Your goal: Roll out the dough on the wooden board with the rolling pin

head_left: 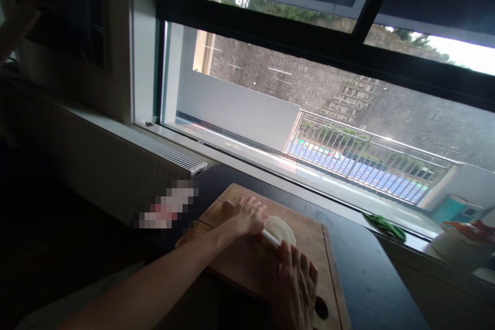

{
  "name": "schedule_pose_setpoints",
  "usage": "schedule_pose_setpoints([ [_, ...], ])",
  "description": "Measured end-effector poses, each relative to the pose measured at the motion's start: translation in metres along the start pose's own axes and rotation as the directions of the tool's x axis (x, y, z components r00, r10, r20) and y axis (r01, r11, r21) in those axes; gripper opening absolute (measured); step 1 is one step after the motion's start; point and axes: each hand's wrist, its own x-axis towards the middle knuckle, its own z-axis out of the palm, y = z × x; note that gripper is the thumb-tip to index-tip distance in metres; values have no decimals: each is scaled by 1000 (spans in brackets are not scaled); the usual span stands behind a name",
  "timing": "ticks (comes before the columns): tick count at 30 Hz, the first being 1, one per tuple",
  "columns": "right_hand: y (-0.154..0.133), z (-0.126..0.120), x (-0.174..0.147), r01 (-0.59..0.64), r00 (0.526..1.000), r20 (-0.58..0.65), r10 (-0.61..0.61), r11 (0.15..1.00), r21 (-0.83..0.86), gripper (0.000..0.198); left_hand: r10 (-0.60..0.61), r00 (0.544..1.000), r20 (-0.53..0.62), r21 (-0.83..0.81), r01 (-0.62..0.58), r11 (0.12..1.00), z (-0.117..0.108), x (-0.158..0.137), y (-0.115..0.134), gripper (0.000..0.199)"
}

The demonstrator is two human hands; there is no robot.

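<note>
Dough round [285, 228] lies, in your head view, at one o'clock from the middle of the wooden board [309, 227], just beyond the rolling pin [271, 238]. Your left hand [247, 217], at eleven o'clock, and right hand [297, 276], at four, both curl over that pin. At three o'clock, a pale container [450, 248] holds something orange-red [462, 228], too dim to identify; green cloth or a glove [386, 227] lies nearer you. Your hands hide most of the pin; the dough's near edge is hard to make out. At ten o'clock, a pixelated patch [170, 206] obscures whatever lies there, any lettering included.
</note>
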Motion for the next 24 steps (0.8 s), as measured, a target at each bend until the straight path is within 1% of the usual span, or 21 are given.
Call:
schedule_pose_setpoints([
  [4, -5, 5, -17, -11, 997, -77, 13, 1000, 23, 35, 50, 995, -87, 8, -49, 999, -2, -21, -3, 40],
  [7, -7, 7, -22, -15, 997, -78, 17, 1000, 21, 34, 86, 985, -148, 38, -82, 996, -4, -33, -3, 37],
  [10, -8, 4, -20, -27, 998, -55, 29, 999, 28, 33, 92, 982, -163, 47, -86, 995, -4, -36, -2, 36],
  [14, -5, -7, -13, -36, 999, 23, 35, 997, 65, 31, 74, 988, -132, 47, -69, 997, -6, -28, 1, 34],
  [17, 1, -11, -8, -23, 999, 47, 19, 996, 81, 33, 69, 993, -99, 30, -67, 997, -8, -18, 3, 36],
  [21, 16, -8, 0, 22, 998, 54, -25, 998, 66, 34, 59, 998, -6, 4, -59, 998, -8, -7, 6, 42],
  [24, 27, -1, 15, 73, 995, 71, -75, 997, 36, 35, 72, 996, 53, -29, -71, 997, -7, -2, 9, 44],
])
